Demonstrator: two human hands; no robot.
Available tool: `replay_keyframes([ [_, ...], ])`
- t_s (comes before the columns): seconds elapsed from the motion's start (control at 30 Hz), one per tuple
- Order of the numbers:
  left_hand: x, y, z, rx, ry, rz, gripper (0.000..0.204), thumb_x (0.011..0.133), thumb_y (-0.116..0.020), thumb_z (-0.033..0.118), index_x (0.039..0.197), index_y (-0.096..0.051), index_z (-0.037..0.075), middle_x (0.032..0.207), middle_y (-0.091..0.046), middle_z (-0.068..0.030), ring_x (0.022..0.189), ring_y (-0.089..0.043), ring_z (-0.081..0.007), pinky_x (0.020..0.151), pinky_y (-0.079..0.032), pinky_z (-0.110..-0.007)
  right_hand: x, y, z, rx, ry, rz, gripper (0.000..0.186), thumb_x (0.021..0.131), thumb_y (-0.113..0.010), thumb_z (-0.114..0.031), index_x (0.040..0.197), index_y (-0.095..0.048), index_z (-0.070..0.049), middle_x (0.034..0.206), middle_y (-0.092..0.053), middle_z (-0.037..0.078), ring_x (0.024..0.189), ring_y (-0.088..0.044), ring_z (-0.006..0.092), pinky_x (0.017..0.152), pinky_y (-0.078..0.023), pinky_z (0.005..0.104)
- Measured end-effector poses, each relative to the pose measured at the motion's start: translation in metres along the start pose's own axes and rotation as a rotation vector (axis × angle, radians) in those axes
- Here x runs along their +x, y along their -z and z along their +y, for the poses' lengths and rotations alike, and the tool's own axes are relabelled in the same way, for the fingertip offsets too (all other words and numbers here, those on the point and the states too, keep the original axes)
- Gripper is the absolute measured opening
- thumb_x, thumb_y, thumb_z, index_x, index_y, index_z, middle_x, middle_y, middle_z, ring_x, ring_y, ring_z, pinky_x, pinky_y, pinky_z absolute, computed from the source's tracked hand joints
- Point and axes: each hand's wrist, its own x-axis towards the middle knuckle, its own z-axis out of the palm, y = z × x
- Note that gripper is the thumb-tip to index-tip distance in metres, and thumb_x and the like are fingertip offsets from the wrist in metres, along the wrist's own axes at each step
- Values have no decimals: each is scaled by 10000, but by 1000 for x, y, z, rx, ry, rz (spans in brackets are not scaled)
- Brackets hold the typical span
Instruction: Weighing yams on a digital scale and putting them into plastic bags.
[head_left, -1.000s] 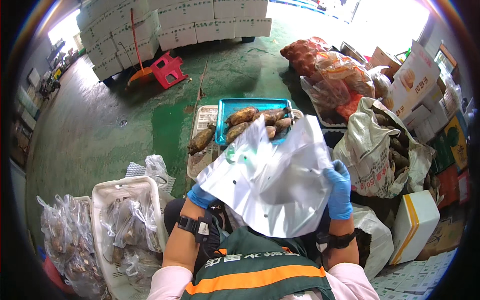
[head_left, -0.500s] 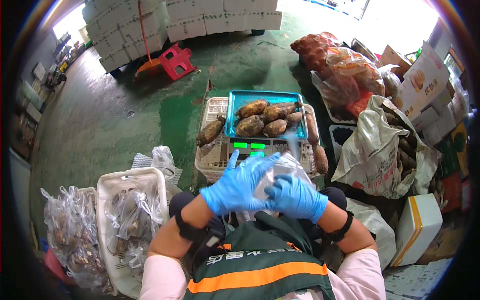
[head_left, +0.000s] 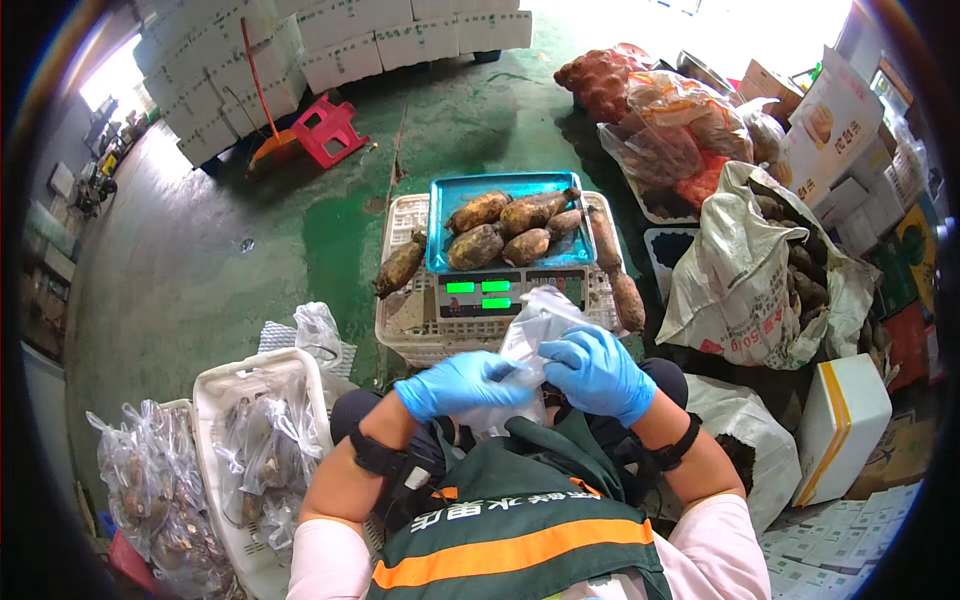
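Observation:
Both my hands wear blue gloves and grip a thin translucent plastic bag (head_left: 525, 335) in front of my apron. My left hand (head_left: 462, 386) has its fingers closed on the bag's left side. My right hand (head_left: 603, 372) pinches its upper right part. Just beyond stands a digital scale (head_left: 470, 307) with lit green displays and a blue tray (head_left: 440, 205) on top. Several muddy brown lotus roots (head_left: 532, 211) lie in the tray. The scale rests on an upturned-looking white plastic crate (head_left: 398, 338), with more roots (head_left: 400, 266) at its left and right sides.
At the left, a white basket (head_left: 207, 400) holds bagged roots beside more filled bags (head_left: 150, 490). A woven sack of roots (head_left: 735, 270) and a white foam box (head_left: 845, 430) stand at the right. A red stool (head_left: 328, 130) lies near stacked white boxes (head_left: 360, 45).
My hands have moved slightly apart, the left one down and its spread fingers now closed on the bag. The bag's top stands more open to sight. The view has shifted a little.

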Motion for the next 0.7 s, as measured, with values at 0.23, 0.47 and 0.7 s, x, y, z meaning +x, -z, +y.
replay_keyframes([
  [0.23, -3, -2, -65, -230, 18, 180, 265, 859, -581, 199, 1001, -648, -14, 866, -667, -59, 798, -592, -118, 758, -458, -269, -5, 11, -12, -169, -552, 77, 450, 653, -668, -127, 1082, -537, -101, 1154, -534, 98, 1030, -495, 294, 930, -339, 415],
  [0.47, -6, -16, -83, -518, 129, 466, 192, 700, -758, 88, 830, -630, 28, 762, -618, -5, 772, -576, -97, 724, -462, -234, -26, -22, -30, 541, -712, -298, 293, 792, -600, -326, 862, -565, -44, 800, -596, 139, 731, -577, 320, 672, -456, 395],
  [0.7, 5, -27, -68, -656, 15, 428, 134, 800, -670, 102, 920, -642, 49, 872, -635, -13, 780, -573, -99, 740, -482, -256, 5, -96, -27, 1608, -1103, 69, 179, 860, -577, -178, 868, -643, -11, 721, -600, 9, 637, -538, 84, 561, -440, 256],
])
